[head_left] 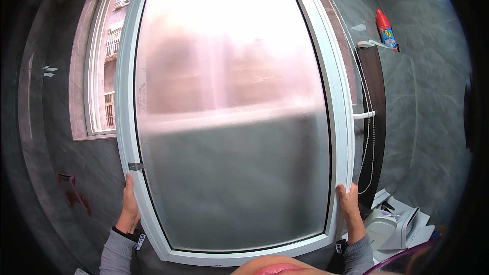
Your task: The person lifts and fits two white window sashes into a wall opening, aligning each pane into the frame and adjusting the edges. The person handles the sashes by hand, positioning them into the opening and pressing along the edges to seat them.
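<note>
A large white-framed window sash (234, 183) with frosted glass fills the middle of the view, held up in front of me. My left hand (130, 201) grips its left side low down, thumb pointing up along the frame. Just above that thumb sits a small grey metal bracket (135, 166). On the opposite side, my right hand (349, 201) clasps the lower right edge of the frame, thumb on the front face. The fingers of both hands are partly hidden behind the frame.
Behind the sash is a window opening (94, 102) in a grey tiled wall. A white beaded cord (368, 173) hangs at the right, near a dark panel edge (374, 86). A red-capped bottle (386, 33) stands on a ledge. White fixtures (382, 226) lie lower right; a reddish holder (75, 193) is at left.
</note>
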Available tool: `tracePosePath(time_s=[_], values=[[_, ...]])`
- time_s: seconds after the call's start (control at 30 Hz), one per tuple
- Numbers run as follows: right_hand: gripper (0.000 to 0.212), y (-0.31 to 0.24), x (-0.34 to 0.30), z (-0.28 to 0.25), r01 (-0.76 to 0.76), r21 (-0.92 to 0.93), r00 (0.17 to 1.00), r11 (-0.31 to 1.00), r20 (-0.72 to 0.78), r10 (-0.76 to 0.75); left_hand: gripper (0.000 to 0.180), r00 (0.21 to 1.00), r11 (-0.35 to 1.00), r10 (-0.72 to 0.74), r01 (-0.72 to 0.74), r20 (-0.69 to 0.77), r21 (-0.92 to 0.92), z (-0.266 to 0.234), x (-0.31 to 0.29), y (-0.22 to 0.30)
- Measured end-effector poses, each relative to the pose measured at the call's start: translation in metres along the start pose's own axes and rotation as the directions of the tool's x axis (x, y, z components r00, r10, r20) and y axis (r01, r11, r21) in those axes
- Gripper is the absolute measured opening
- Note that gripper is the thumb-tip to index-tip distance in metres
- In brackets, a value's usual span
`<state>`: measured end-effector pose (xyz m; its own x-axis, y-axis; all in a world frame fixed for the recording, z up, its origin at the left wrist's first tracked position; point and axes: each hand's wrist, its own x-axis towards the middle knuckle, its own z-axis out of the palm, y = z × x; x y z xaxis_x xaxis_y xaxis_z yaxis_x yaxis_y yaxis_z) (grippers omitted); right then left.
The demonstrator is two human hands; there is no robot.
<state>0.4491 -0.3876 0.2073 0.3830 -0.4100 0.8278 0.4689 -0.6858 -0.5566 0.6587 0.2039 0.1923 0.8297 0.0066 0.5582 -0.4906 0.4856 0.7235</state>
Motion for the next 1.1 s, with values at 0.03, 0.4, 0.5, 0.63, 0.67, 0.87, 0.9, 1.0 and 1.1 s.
tracePosePath(time_s=[0.03, 0.4, 0.5, 0.63, 0.67, 0.87, 0.9, 1.0, 1.1], values=[[0.057, 0.001, 0.001, -0.002, -0.004, -0.028, 1.000, 1.000, -0.011, 0.004, 0.067, 1.000, 1.000, -0.005, 0.005, 0.021, -0.008, 0.002, -0.001, 0.000], [0.037, 0.012, 0.029, 0.009, -0.030, 0.029, 1.000, 0.999, 0.003, 0.030, 0.053, 0.993, 0.995, 0.069, -0.075, -0.093, -0.060, 0.018, 0.005, 0.001], [0.039, -0.002, 0.037, 0.010, -0.048, 0.020, 0.998, 0.999, 0.029, 0.047, 0.053, 1.000, 0.996, 0.022, -0.023, -0.011, -0.085, 0.015, 0.010, 0.004], [0.052, -0.028, 0.054, 0.017, 0.014, 0.146, 0.993, 0.989, 0.115, -0.031, 0.065, 0.983, 0.990, 0.141, -0.137, 0.115, -0.044, 0.005, 0.004, 0.007], [0.056, -0.034, 0.056, 0.020, 0.038, 0.104, 0.996, 0.994, 0.081, -0.047, 0.067, 0.990, 0.988, 0.144, -0.143, 0.013, -0.061, 0.001, 0.004, 0.003], [0.091, -0.083, 0.040, 0.057, 0.065, -0.079, 0.992, 0.995, 0.109, -0.056, 0.070, 0.975, 0.972, 0.207, -0.196, -0.082, 0.131, -0.045, -0.004, -0.015], [0.094, -0.096, 0.034, 0.062, 0.085, -0.096, 0.992, 0.992, 0.105, -0.075, 0.071, 0.964, 0.957, 0.251, -0.232, -0.094, 0.177, -0.059, -0.010, -0.011], [0.097, -0.127, 0.018, 0.081, 0.164, -0.098, 0.981, 0.982, 0.121, -0.151, 0.075, 0.952, 0.913, 0.307, -0.291, -0.011, 0.286, -0.099, -0.040, 0.012], [0.100, -0.132, 0.045, 0.086, 0.326, -0.092, 0.925, 0.941, 0.237, -0.297, 0.078, 0.912, 0.909, 0.335, -0.247, -0.236, 0.335, -0.105, -0.046, 0.034]])
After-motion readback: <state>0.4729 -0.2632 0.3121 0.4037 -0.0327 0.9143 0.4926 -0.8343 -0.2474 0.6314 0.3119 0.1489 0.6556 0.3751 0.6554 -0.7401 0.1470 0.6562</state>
